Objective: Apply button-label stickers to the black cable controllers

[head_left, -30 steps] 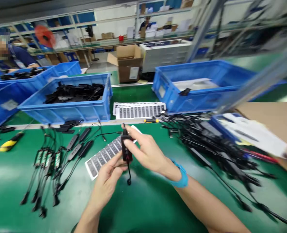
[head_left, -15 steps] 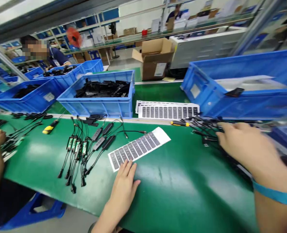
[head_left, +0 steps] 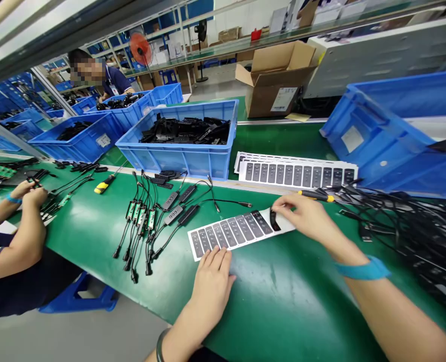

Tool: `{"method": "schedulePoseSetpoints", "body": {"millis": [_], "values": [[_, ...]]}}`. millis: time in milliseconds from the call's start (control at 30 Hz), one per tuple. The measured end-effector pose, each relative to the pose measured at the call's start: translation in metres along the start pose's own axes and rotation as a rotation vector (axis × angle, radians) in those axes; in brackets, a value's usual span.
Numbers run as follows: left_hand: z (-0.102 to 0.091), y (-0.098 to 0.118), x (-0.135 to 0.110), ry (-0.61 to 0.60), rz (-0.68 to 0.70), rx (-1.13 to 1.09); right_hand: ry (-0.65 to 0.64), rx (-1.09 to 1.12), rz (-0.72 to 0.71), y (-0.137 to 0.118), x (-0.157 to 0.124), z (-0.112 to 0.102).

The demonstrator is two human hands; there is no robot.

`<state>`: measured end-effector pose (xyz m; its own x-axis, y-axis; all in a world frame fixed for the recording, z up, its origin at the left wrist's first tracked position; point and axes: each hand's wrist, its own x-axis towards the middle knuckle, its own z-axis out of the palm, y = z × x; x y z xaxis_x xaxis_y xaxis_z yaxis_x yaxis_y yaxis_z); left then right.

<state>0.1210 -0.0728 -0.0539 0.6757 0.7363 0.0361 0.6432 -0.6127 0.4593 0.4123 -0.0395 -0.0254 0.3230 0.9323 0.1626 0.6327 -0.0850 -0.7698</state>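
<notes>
A white sheet of dark grey stickers [head_left: 228, 232] lies slantwise on the green table. My left hand [head_left: 214, 274] rests at its lower edge, fingers stretched out and fingertips on the sheet. Over the sheet's right end, my right hand [head_left: 301, 213] pinches a dark sticker [head_left: 274, 219] between thumb and finger; the sticker is curled and partly lifted. Left of the sheet lie small grey and black cable controllers [head_left: 173, 215] and cables with bare green circuit boards [head_left: 142, 219].
Blue bins [head_left: 181, 158] of black parts stand behind, near more sticker sheets [head_left: 298, 173]. Black cables [head_left: 407, 226] pile up at right by a yellow-black screwdriver [head_left: 317, 196]. Another yellow-handled screwdriver [head_left: 104, 185] lies left. A co-worker's hands [head_left: 32, 193] handle parts at far left.
My right hand has moved left from the black cables to the sheet's right end and now pinches a sticker there. My left hand stays at the sheet's lower edge. The view has shifted.
</notes>
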Motion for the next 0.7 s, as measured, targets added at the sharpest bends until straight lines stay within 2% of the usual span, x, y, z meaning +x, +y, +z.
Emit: {"method": "schedulePoseSetpoints", "body": {"millis": [67, 133, 200, 267, 367, 467, 600, 633, 700], "values": [[-0.01, -0.002, 0.004, 0.024, -0.001, -0.05, 0.134, 0.095, 0.07, -0.003, 0.0, -0.02], [-0.024, -0.01, 0.012, 0.096, -0.063, -0.077, 0.331, 0.221, 0.171, -0.012, 0.0, -0.037], [-0.041, -0.025, 0.023, 0.205, -0.195, -0.042, 0.519, 0.378, 0.204, -0.025, -0.002, -0.049], [-0.055, -0.044, 0.036, 0.303, -0.333, 0.03, 0.621, 0.55, 0.159, -0.041, -0.006, -0.054], [-0.066, -0.07, 0.052, 0.362, -0.443, 0.068, 0.568, 0.665, 0.069, -0.065, -0.016, -0.049], [-0.068, -0.077, 0.058, 0.39, -0.469, 0.026, 0.469, 0.651, 0.012, -0.08, -0.027, -0.039], [-0.072, -0.058, 0.054, 0.448, -0.432, -0.113, 0.334, 0.667, -0.061, -0.082, -0.036, -0.027], [-0.074, -0.05, 0.054, 0.459, -0.416, -0.217, 0.303, 0.68, -0.069, -0.082, -0.037, -0.025], [-0.075, -0.031, 0.053, 0.424, -0.396, -0.607, 0.249, 0.699, -0.077, -0.082, -0.039, -0.021]]}}
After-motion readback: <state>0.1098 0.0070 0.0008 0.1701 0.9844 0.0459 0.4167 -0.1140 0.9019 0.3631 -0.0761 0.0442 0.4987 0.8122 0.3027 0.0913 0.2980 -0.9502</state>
